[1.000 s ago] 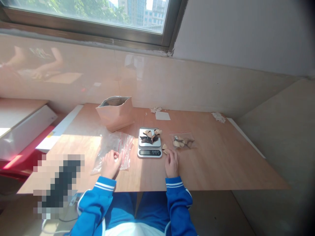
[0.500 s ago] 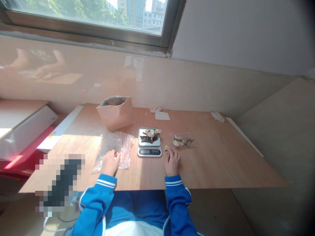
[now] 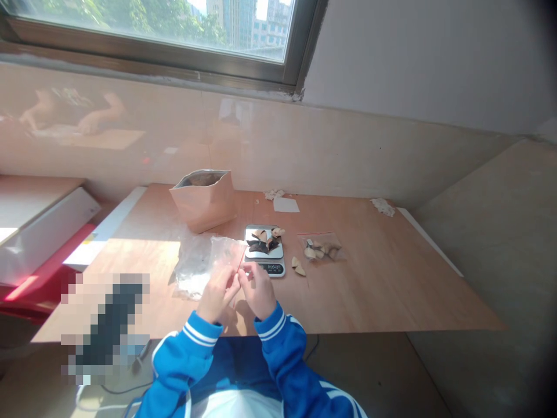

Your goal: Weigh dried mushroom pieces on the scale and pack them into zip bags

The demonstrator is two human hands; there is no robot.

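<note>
While the wooden table (image 3: 383,284) spreads widest, the open pouch (image 3: 202,208) near its far left corner is the largest thing on it, its walls looking stiff enough to stand alone. Nearer lie the flat clear bags (image 3: 191,273), thin and probably slippery against one another; right of them sits the scale (image 3: 265,257), likely the firmest, weightiest object here. Farther right rests the filled bag (image 3: 333,239), probably best lifted by its red-lined edge, clear of the lumps. The held bag (image 3: 227,252) is between the hands, at the scale's left edge; it looks nearly weightless, limp and slick, so the red seal line (image 3: 241,261), where the film should be stiffer, seems the surest grip. The left hand (image 3: 217,293) pinches that edge between thumb and forefinger, and the right hand (image 3: 260,290) meets it with thumb and fingertips pressed together; the other fingers are partly hidden. Smallest are the dry pieces (image 3: 261,244) on the scale and the pale pieces (image 3: 298,267) beside it, light and perhaps brittle.
</note>
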